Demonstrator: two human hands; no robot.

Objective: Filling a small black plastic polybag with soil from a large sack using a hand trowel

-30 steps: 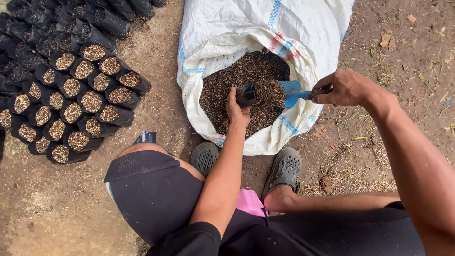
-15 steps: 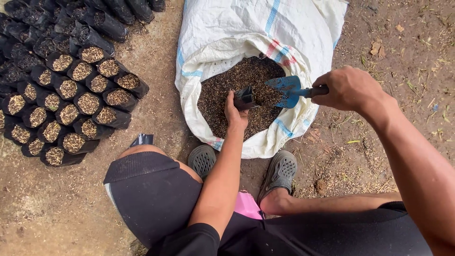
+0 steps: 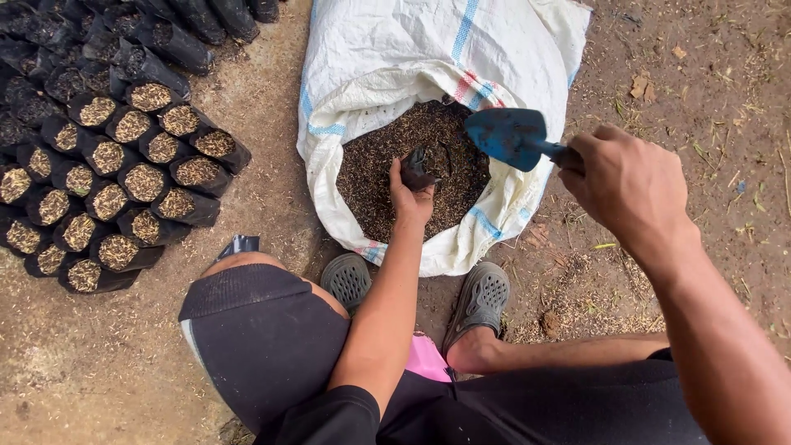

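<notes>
A small black bag [image 3: 418, 167] is grasped by the left hand [image 3: 409, 198] over the sack [image 3: 387, 58]; at 3 o'clock, a blue trowel [image 3: 507, 136] is clenched by the right hand [image 3: 630, 185].

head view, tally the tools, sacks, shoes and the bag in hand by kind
blue metal hand trowel: 1
white woven plastic sack: 1
grey perforated clog shoes: 2
small black plastic grow bag in left hand: 1
total: 5

Trowel [image 3: 515, 136] handle buried inside right hand [image 3: 626, 185]. Small black bag [image 3: 418, 167] mostly covered by left hand [image 3: 410, 198]; contents impossible to tell. Sack [image 3: 395, 49] top cut off by upper edge. Rows of filled bags [image 3: 124, 156] running out past left edge. Right forearm cropped at lower right corner.
</notes>
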